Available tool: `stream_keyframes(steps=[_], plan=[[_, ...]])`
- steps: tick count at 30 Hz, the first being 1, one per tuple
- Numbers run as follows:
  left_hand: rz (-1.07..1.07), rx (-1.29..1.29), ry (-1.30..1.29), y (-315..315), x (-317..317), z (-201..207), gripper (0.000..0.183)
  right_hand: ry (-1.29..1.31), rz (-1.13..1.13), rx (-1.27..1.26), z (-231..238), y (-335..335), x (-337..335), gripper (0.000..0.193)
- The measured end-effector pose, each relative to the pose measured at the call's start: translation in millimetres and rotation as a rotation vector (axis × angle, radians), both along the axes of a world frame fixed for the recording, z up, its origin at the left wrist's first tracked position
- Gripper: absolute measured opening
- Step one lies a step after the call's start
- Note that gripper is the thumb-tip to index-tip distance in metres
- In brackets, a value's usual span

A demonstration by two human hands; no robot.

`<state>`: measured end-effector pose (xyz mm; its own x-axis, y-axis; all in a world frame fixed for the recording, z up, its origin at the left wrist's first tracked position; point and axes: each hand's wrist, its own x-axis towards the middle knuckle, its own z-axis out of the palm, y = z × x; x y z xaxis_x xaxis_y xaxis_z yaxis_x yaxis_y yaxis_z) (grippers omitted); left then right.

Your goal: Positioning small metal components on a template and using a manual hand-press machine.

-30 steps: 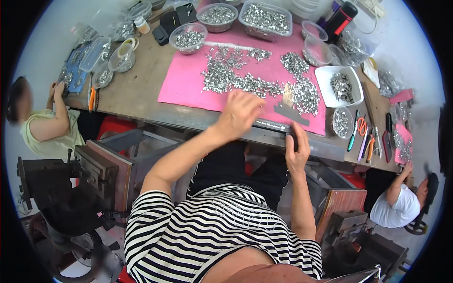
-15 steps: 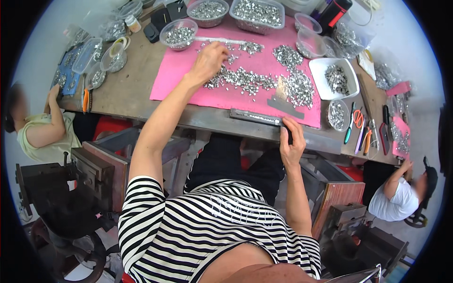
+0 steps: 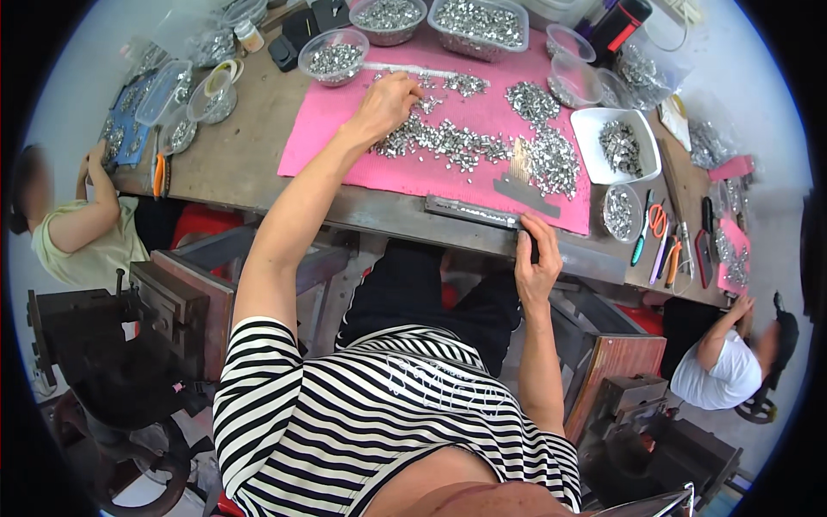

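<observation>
Silver pieces [image 3: 448, 142] — left hand [image 3: 386, 105] among them.

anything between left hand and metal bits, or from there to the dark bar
Nothing visible separates the left hand from the small metal pieces just by it. Between there and the dark bar, a band of loose pieces lies across the pink mat.

A workshop — heaped metal bits [image 3: 551, 161], hand tools [image 3: 159, 177], dark handwheel machine [image 3: 172, 314].
</observation>
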<state>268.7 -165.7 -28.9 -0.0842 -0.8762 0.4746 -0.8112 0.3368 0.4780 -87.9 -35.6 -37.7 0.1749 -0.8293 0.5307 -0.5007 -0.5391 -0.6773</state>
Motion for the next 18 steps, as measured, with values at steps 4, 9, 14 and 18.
stream_keyframes(steps=[4,9,14,18], plan=[[0.004,-0.060,0.046,-0.7,2.2,-0.1,0.011,0.005,-0.011,0.002,-0.7,-0.2,-1.8,0.020],[0.000,-0.145,0.118,4.8,3.1,3.4,0.011,-0.009,-0.004,0.010,-0.9,0.9,-0.3,0.019],[0.041,-0.134,0.173,11.9,-2.4,10.4,0.011,-0.019,-0.024,0.023,0.2,3.3,-0.2,0.019],[-0.127,-0.048,0.292,50.6,-39.5,29.5,0.009,-0.032,-0.025,0.026,-0.2,3.2,-0.4,0.019]])
